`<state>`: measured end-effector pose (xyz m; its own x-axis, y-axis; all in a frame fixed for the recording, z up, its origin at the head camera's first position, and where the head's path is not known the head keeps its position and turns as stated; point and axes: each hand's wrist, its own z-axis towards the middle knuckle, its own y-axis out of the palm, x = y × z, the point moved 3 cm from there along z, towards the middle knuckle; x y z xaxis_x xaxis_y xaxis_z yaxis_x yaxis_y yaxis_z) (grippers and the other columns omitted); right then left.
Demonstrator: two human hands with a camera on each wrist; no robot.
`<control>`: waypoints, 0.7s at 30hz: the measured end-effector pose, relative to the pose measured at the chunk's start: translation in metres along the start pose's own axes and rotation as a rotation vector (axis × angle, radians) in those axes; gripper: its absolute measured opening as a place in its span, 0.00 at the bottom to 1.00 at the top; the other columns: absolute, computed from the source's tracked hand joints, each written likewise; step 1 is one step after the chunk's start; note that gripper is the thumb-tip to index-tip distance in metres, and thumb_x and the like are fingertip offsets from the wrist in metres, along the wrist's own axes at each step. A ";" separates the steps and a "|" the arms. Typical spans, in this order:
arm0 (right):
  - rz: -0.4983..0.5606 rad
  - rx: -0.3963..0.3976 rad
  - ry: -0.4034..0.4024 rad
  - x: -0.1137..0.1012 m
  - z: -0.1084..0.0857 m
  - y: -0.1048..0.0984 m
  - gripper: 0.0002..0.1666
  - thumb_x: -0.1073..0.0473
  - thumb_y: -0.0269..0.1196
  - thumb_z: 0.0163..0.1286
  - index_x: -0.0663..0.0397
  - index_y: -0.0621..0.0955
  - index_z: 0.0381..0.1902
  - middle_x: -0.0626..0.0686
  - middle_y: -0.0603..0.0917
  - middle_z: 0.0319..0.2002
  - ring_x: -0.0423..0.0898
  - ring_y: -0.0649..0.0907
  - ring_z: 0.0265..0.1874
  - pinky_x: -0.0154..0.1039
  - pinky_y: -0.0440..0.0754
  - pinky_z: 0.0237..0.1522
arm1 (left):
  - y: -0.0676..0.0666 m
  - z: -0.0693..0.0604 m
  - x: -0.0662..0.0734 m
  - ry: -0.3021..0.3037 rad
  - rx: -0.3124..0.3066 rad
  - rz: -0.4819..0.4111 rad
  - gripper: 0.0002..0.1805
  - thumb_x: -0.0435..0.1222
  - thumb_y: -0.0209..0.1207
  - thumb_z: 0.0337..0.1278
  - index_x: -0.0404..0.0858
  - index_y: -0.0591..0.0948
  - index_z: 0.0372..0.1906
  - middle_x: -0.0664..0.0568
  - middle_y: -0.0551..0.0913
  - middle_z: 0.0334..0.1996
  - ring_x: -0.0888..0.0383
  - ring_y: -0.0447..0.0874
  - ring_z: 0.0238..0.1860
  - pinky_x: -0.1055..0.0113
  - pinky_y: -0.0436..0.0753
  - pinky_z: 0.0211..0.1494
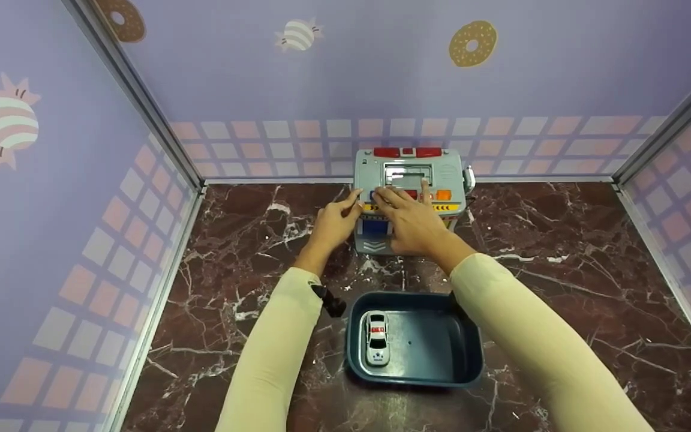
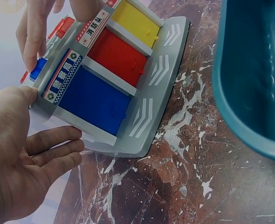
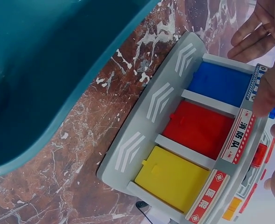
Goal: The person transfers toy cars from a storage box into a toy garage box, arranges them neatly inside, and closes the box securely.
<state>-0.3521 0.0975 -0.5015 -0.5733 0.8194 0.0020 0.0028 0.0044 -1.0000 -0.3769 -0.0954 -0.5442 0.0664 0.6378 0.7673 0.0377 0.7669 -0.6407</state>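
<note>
A grey toy garage [image 1: 369, 157] stands against the back wall, with a blue door [image 2: 93, 100], a red door [image 2: 116, 58] and a yellow door [image 2: 135, 25] all down. Beside its left end is my left hand [image 1: 335, 225], fingers extended and the thumb at the top corner. Over the front of the roof lies my right hand [image 1: 414, 225], holding nothing. One of its fingers touches the blue button [image 2: 38, 69] above the blue door. In the right wrist view, the right hand partly hides the row of buttons.
Nearer to me a dark teal bin [image 1: 474, 342] sits on the marbled table [image 1: 249, 264]. Inside it, at the left, lies a white toy police car [image 1: 376, 354]. Purple panels [image 1: 369, 78] rise behind and on both sides.
</note>
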 end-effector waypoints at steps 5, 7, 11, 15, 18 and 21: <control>0.003 -0.004 -0.002 0.000 0.000 -0.001 0.63 0.40 0.73 0.64 0.50 0.59 0.91 0.53 0.59 0.90 0.58 0.63 0.88 0.83 0.42 0.83 | 0.000 0.000 0.000 -0.003 0.005 0.002 0.25 0.55 0.57 0.86 0.62 0.78 0.79 0.43 0.93 0.49 0.49 0.80 0.36 0.48 0.86 0.54; 0.011 -0.001 -0.002 0.000 0.000 -0.001 0.63 0.37 0.73 0.66 0.50 0.59 0.90 0.53 0.59 0.90 0.58 0.63 0.88 0.83 0.41 0.83 | 0.000 0.000 0.000 -0.002 0.007 0.000 0.25 0.55 0.57 0.86 0.62 0.78 0.79 0.43 0.93 0.52 0.48 0.82 0.38 0.48 0.86 0.56; 0.013 -0.001 -0.002 0.000 -0.001 -0.002 0.64 0.30 0.71 0.67 0.50 0.59 0.90 0.52 0.59 0.90 0.58 0.63 0.88 0.83 0.41 0.83 | 0.000 0.000 0.001 0.000 0.004 -0.008 0.25 0.54 0.57 0.86 0.62 0.78 0.79 0.43 0.92 0.52 0.47 0.83 0.39 0.47 0.85 0.56; 0.015 -0.007 -0.003 0.000 -0.001 -0.003 0.64 0.32 0.72 0.66 0.49 0.59 0.91 0.52 0.59 0.90 0.58 0.62 0.88 0.83 0.41 0.83 | 0.001 0.000 0.001 0.004 0.002 -0.004 0.25 0.55 0.56 0.86 0.61 0.78 0.79 0.42 0.93 0.47 0.50 0.78 0.33 0.49 0.84 0.50; 0.005 -0.010 0.000 0.001 -0.001 -0.002 0.63 0.38 0.72 0.66 0.48 0.59 0.91 0.52 0.59 0.91 0.57 0.61 0.89 0.83 0.41 0.83 | 0.000 0.000 0.001 0.012 0.010 0.001 0.24 0.54 0.56 0.86 0.60 0.78 0.79 0.42 0.93 0.47 0.50 0.78 0.34 0.49 0.84 0.50; -0.007 -0.014 0.002 0.001 -0.001 -0.002 0.63 0.38 0.72 0.65 0.47 0.58 0.91 0.51 0.58 0.91 0.57 0.61 0.89 0.84 0.42 0.82 | 0.000 0.000 0.000 0.014 0.016 0.004 0.24 0.54 0.57 0.86 0.60 0.79 0.78 0.42 0.94 0.52 0.47 0.83 0.41 0.47 0.85 0.55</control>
<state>-0.3520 0.0992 -0.4998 -0.5715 0.8205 0.0089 0.0105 0.0182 -0.9998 -0.3764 -0.0951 -0.5439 0.0800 0.6396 0.7645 0.0219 0.7657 -0.6429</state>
